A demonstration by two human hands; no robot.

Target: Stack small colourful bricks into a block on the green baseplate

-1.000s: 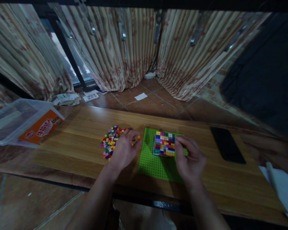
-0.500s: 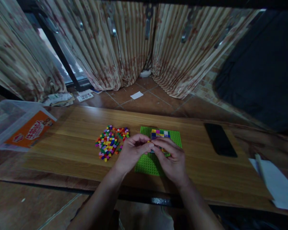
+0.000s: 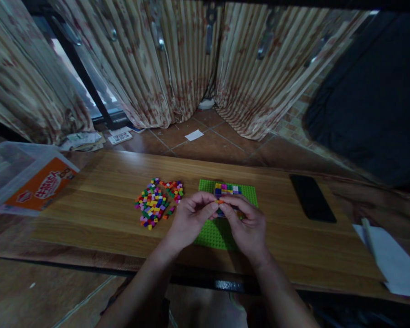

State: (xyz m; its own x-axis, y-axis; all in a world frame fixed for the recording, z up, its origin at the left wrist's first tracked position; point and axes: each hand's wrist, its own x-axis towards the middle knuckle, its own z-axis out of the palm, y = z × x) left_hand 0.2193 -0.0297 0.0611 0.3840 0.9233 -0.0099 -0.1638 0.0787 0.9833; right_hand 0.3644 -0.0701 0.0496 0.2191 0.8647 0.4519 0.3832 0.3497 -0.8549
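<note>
My left hand (image 3: 188, 220) and my right hand (image 3: 246, 225) meet fingertip to fingertip above a green studded baseplate (image 3: 212, 233) on the wooden table (image 3: 105, 200). Both pinch a small orange brick (image 3: 219, 202) between them. Just behind my fingers a block of many-coloured bricks (image 3: 227, 188) stands on the plate, partly hidden by my right hand. A heap of loose small coloured bricks (image 3: 157, 202) lies on the table to the left of my left hand.
A black phone (image 3: 312, 198) lies flat at the right of the table. White paper with a pen (image 3: 389, 259) sits at the right edge. A clear plastic box with an orange label (image 3: 27, 182) rests at the far left. Curtains hang behind.
My left hand left the brick heap and my right hand left the block's side; both came together over the baseplate, pinching a small brick. The view shifted slightly.
</note>
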